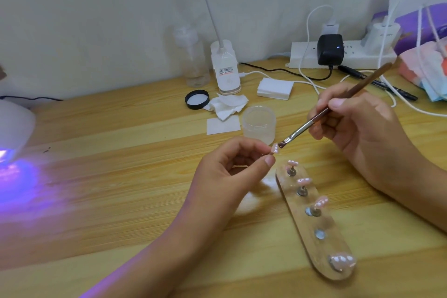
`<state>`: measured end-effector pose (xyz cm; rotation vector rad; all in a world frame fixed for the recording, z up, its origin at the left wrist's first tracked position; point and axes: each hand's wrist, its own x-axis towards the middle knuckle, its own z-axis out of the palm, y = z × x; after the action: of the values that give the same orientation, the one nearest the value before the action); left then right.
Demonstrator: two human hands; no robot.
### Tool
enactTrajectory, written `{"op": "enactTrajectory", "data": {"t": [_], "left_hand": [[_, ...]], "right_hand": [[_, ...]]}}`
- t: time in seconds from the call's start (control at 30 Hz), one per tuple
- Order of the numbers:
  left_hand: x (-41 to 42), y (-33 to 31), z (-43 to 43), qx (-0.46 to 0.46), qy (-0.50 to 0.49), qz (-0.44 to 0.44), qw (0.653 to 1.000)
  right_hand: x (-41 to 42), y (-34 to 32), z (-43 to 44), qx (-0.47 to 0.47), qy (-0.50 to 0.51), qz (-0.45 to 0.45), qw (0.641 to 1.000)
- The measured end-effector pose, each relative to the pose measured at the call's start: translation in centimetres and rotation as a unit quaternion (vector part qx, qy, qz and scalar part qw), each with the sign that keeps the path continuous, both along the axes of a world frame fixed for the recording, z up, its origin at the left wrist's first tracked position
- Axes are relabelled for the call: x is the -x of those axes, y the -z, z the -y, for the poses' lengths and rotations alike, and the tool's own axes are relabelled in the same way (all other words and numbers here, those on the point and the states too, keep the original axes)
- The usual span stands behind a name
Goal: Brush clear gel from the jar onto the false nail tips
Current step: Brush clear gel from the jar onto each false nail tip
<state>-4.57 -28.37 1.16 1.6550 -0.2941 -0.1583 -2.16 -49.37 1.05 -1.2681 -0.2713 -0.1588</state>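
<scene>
The left hand (232, 172) pinches a small, glossy pale-pink false nail tip (275, 149) between thumb and forefinger. The right hand (358, 128) grips a brush (338, 101) with a slim brown handle and a metal ferrule, and its dark flat bristles seem to touch the tip. Just beyond the left fingertips stands the jar (259, 126), round, frosted and open. Below the right hand, on the wood-grain bench (121, 176), lies an oblong clear holder strip (312, 251) carrying four more shiny pink tips on metal studs.
</scene>
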Motion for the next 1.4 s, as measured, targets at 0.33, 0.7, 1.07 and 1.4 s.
{"op": "enactTrajectory", "data": {"t": [0.33,0.7,1.07,1.4], "left_hand": [[0.07,-0.07,-0.13,-0.013,0.01,0.007,1.0],[0.15,0.06,0.08,-0.011,-0.003,0.01,1.0],[0.27,-0.11,0.01,-0.033,0.011,0.007,0.999],[0.24,-0.1,-0.06,-0.038,0.019,0.003,0.999]], "right_hand": [[0.25,0.14,-0.16,0.04,0.001,0.023,0.999],[0.25,0.14,-0.08,0.052,0.063,0.037,0.996],[0.31,0.11,-0.06,0.034,-0.01,0.023,0.999],[0.46,0.19,-0.08,0.076,0.001,0.05,0.996]]}}
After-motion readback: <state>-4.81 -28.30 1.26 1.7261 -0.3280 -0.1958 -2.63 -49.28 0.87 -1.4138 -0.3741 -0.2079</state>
